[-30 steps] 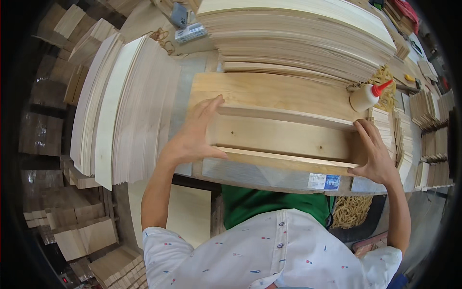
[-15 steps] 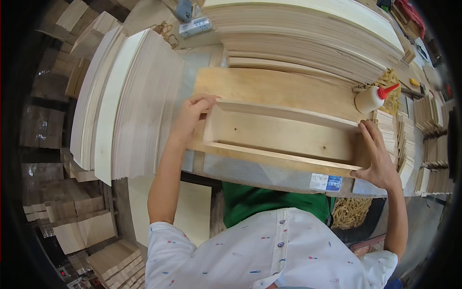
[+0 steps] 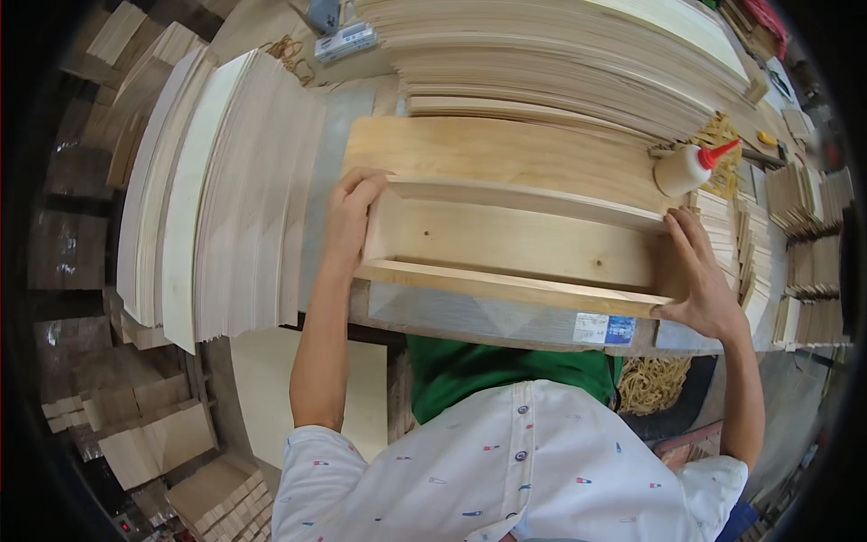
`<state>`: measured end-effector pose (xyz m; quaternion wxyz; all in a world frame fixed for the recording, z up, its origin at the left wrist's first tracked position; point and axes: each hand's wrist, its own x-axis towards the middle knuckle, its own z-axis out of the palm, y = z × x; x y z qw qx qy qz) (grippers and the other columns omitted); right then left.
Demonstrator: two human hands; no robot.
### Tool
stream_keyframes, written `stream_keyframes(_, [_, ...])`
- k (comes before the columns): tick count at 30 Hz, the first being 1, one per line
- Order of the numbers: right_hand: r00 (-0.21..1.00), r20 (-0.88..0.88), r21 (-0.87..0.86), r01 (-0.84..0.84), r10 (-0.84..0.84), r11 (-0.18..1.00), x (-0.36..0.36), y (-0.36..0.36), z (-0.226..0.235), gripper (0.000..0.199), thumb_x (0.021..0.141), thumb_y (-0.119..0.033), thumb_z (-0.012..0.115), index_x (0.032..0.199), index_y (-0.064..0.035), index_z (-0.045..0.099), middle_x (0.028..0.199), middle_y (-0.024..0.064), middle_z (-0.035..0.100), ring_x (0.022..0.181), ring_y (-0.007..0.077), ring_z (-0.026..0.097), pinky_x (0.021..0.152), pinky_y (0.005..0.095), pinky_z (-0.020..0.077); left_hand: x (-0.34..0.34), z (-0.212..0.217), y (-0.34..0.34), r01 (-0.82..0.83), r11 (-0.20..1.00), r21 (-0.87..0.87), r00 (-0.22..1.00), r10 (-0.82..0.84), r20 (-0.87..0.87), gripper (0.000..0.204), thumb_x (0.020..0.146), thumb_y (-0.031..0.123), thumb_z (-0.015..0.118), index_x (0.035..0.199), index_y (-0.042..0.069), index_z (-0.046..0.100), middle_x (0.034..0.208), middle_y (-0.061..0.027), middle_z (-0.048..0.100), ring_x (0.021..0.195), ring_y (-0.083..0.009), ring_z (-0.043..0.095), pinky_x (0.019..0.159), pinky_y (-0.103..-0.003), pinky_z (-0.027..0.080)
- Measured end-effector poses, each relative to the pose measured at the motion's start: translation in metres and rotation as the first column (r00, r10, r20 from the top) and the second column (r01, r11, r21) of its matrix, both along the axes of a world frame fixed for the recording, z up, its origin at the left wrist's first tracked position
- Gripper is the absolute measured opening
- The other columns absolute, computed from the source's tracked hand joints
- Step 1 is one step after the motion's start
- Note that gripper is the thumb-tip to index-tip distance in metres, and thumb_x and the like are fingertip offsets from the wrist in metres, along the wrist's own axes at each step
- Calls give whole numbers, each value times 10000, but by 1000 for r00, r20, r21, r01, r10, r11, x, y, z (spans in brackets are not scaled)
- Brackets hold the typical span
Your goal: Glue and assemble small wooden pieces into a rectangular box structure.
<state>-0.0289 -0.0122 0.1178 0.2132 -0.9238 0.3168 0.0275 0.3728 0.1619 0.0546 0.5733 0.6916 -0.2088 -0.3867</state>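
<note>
A fanned stack of thin wood sheets [image 3: 226,199] lies at the bench's [image 3: 470,316] left end. The left hand [image 3: 350,212] has its grip closed on the left end of a shallow wooden tray frame [image 3: 515,244] lying mid-bench on a wide board [image 3: 506,158]. The right hand [image 3: 700,280] clasps the frame's right end, below a red-capped glue bottle [image 3: 688,167].

We have a single view, from a wide fisheye camera worn on the head, looking steeply down and close over the bench [image 3: 470,316]. Our own chest and both forearms enter from the lower edge. Straight board edges bow toward the dark round rim, and no second view shares the scene.
</note>
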Motion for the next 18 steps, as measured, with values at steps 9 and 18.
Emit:
stream_keyframes(9, [999,-2,9,-52,52,999,-5,0,4,1198,495,-372,869,1473,-43,260,1499,204,253,1397,376,239,1156,454,253,-20,20,37,334,927,170,740,-370,562,991,695,298,810,1486,63,262,1488,-158,335,1392,-284,303,1114,-368,286])
stream_keyframes(18, [992,-8,-128,-124,124,984,8,-2,-2,1127,514,-317,866,1438,-18,294,1427,208,329,1357,385,282,1115,465,317,-27,56,0,494,589,640,4,-738,675,1265,454,321,906,1495,114,218,1477,-172,264,1395,-378,216,1133,-450,271])
